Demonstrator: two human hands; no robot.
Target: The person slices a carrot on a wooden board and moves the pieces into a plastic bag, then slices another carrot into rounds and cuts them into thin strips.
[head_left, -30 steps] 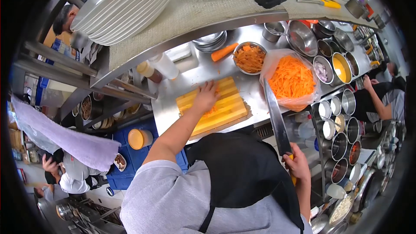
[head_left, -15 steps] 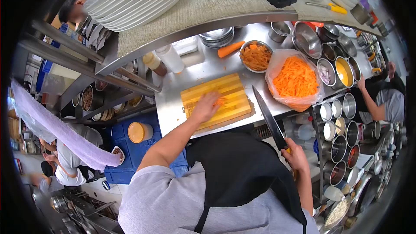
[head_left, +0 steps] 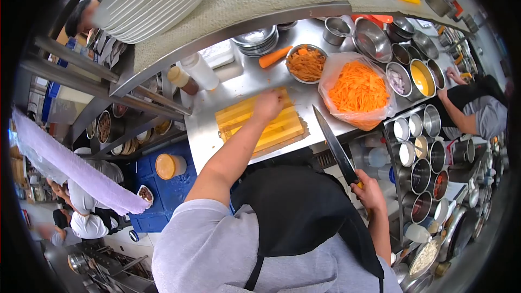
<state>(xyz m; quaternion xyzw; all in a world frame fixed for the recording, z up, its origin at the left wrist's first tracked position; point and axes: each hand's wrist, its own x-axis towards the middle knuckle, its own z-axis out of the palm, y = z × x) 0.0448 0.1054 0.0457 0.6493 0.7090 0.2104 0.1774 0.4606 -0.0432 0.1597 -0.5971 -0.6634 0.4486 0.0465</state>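
My left hand (head_left: 269,104) is closed over the far right part of a yellow wooden cutting board (head_left: 236,120). Its fingers point away from me and hide most of what they hold; the carrot shreds that lay under them are gone from the board. My right hand (head_left: 370,190) grips the handle of a large knife (head_left: 333,144), whose long dark blade points up and left, beside the counter's front edge. Right of the board stands a clear plastic bag (head_left: 327,89) full of shredded carrot (head_left: 358,88).
Behind the board are a bowl of orange pieces (head_left: 306,64), a whole carrot (head_left: 275,57) and squeeze bottles (head_left: 199,71). A metal shelf (head_left: 233,24) with stacked white plates (head_left: 157,8) overhangs the counter. Several metal containers (head_left: 422,78) stand at right, near a co-worker's arm (head_left: 456,113).
My left hand has moved forward and right across the board, and the carrot shreds by its fingers no longer show there. My right hand still holds the knife. The view has shifted slightly.
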